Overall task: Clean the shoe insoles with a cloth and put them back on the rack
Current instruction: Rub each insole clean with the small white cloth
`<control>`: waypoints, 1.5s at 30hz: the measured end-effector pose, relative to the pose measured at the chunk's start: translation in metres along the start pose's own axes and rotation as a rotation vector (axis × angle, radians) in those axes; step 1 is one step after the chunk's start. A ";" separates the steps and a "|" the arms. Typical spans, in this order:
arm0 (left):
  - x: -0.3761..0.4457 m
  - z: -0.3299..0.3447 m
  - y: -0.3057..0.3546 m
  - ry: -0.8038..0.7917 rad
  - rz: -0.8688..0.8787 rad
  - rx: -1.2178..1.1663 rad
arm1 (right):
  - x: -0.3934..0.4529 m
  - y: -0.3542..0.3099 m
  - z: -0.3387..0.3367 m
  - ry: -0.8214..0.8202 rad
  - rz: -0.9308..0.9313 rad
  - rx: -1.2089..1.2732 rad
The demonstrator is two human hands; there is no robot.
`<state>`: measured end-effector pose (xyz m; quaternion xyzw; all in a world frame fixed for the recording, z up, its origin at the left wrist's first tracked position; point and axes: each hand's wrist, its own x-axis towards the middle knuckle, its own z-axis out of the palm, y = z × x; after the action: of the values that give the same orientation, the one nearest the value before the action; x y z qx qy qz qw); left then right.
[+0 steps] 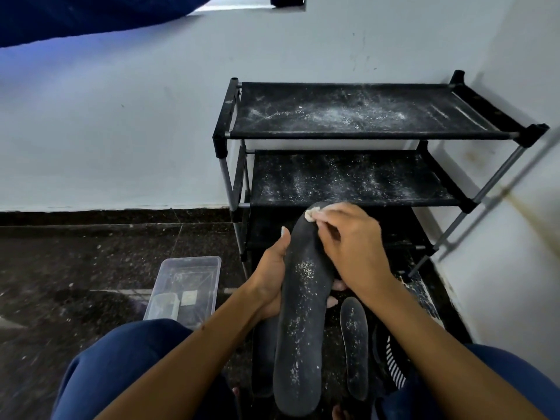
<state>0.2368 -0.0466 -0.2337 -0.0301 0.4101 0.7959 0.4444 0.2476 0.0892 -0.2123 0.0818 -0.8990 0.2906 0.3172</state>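
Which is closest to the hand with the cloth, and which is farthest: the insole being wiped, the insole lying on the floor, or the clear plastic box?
From the right hand:
1. The held insole, touching, right under the cloth.
2. The insole on the floor, lower right.
3. The clear plastic box, far left on the floor.

Both forearms bare, no sleeves in view. Left hand (269,283) and right hand (348,244): no rings, no watch, no gloves. Dark blue trousers (121,359) cover both knees.
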 end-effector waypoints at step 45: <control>-0.003 -0.007 0.000 -0.061 -0.001 0.014 | -0.008 0.001 -0.001 0.001 0.035 -0.003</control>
<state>0.2362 -0.0532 -0.2375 -0.0027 0.4019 0.7934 0.4572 0.2538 0.0900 -0.2169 0.0655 -0.9006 0.2948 0.3127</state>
